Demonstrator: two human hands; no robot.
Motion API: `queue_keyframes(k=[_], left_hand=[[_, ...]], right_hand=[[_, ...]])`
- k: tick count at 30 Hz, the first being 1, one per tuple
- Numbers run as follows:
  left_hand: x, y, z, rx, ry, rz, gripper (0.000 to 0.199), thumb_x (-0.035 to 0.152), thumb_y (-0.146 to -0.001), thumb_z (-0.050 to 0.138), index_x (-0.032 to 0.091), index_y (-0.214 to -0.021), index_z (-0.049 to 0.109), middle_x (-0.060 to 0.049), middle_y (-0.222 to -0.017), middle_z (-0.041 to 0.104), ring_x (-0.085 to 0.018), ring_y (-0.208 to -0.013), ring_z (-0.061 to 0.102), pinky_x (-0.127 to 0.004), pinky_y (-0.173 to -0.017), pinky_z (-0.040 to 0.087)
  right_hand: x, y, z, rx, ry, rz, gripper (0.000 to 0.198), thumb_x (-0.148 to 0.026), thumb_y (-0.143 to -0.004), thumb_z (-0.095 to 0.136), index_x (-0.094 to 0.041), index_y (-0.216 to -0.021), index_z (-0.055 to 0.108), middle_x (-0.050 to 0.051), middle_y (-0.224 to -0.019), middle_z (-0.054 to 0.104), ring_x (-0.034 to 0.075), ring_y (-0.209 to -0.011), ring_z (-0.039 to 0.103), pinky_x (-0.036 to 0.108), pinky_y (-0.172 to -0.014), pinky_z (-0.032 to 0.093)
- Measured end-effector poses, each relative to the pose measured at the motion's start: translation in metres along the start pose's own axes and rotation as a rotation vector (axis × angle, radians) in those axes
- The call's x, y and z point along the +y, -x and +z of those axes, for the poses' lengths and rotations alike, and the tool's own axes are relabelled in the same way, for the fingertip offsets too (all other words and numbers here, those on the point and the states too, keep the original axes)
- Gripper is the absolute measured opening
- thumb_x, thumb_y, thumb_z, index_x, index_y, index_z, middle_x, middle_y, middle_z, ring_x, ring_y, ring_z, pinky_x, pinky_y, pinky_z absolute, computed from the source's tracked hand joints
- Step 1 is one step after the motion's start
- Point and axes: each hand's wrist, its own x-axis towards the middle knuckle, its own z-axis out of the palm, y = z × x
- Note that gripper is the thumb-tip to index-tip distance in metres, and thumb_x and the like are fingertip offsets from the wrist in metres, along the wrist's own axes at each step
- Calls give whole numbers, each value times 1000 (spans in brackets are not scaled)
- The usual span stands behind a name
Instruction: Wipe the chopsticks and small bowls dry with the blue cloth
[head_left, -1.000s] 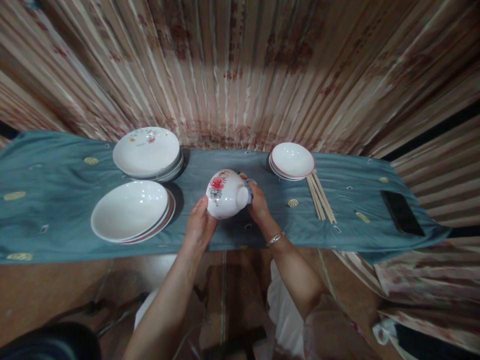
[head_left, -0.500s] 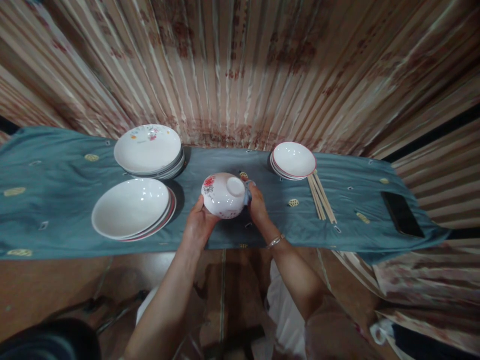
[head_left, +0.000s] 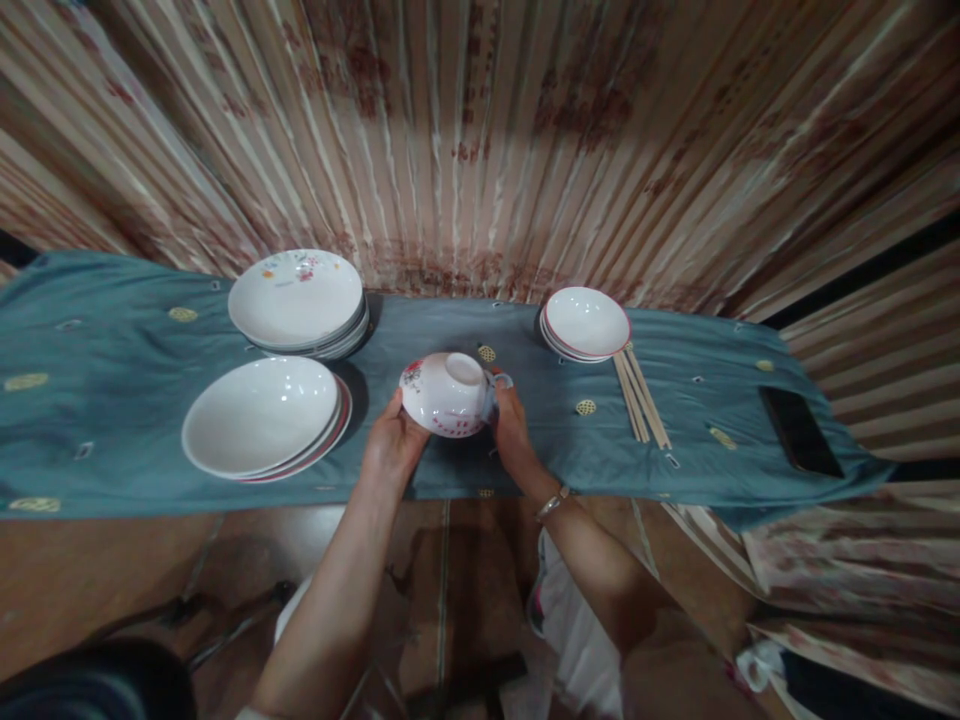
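Note:
Above the near middle of the table, a white bowl (head_left: 444, 405) with red flowers and red lettering is held tilted, its foot ring facing up. My left hand (head_left: 391, 440) grips its left rim, thumb on the outside and fingers underneath. My right hand (head_left: 514, 420) is closed at the bowl's right side around a small blue-grey thing (head_left: 490, 398). It presses against the bowl and shows a rounded loop at the top; fingers hide most of it, so I cannot tell its kind. The bowl's inside is out of sight.
On the teal tablecloth (head_left: 420, 325), stacked flowered plates (head_left: 296, 300) stand back left, with stacked deep dishes (head_left: 259, 415) in front. Further right are small stacked bowls (head_left: 587, 322), several wooden chopsticks (head_left: 641, 400) and a black phone (head_left: 800, 430). A pleated curtain (head_left: 465, 150) hangs behind.
The bowl has turned in my hands: its red lettering shows more and the flowers less. It has shifted slightly left. The blue-grey thing's loop shows more clearly beside my right fingers.

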Motion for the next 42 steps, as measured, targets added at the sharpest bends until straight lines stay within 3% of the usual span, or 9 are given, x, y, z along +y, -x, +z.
queue_keyframes(k=[5,9,12,19,26,35,42], left_hand=[[1,5,7,17,-30,29,47,18,-104,35,7,-149,44,-6,-74,77,-15,-59,72,-29,-85,60],[0,3,7,-11,-32,41,49,19,-104,35,9,-152,40,-8,-86,80,-16,-64,73,-30,-90,58],[1,0,4,-25,-30,34,50,18,-104,36,12,-153,40,-10,-99,80,-17,-74,76,-32,-93,57],[2,1,2,-35,-51,7,46,22,-105,33,11,-147,48,-12,-106,79,-20,-90,77,-35,-96,57],[-2,3,3,-73,-55,10,44,22,-105,33,11,-143,52,-12,-108,78,-20,-95,76,-33,-96,57],[-9,6,3,-148,-84,27,45,20,-105,33,11,-145,51,-12,-108,79,-19,-95,76,-31,-97,56],[-12,6,-5,-170,-212,70,38,19,-102,44,7,-133,62,-11,-102,79,-18,-95,76,-26,-96,55]], right_hand=[[-4,28,5,-51,172,-49,69,-61,-94,45,-21,-151,38,11,-154,48,24,-143,42,47,-124,28],[-2,46,6,-162,455,-269,73,-55,-99,38,-15,-157,19,18,-163,27,26,-152,27,51,-125,23],[-4,56,6,-209,677,-453,73,-48,-101,39,-16,-159,8,19,-168,9,28,-157,12,53,-125,24],[-10,63,5,-346,940,-708,85,-43,-100,43,-20,-160,-13,18,-168,-13,36,-157,0,62,-122,26],[-10,58,6,-358,988,-863,82,-46,-101,43,-16,-161,-6,21,-169,-3,36,-157,3,63,-122,24],[-10,57,7,-361,1026,-904,79,-56,-101,37,-15,-161,5,22,-167,12,35,-157,6,61,-120,26],[-19,55,9,-423,1084,-897,70,-56,-102,32,-13,-156,28,20,-162,32,31,-157,10,57,-122,23]])
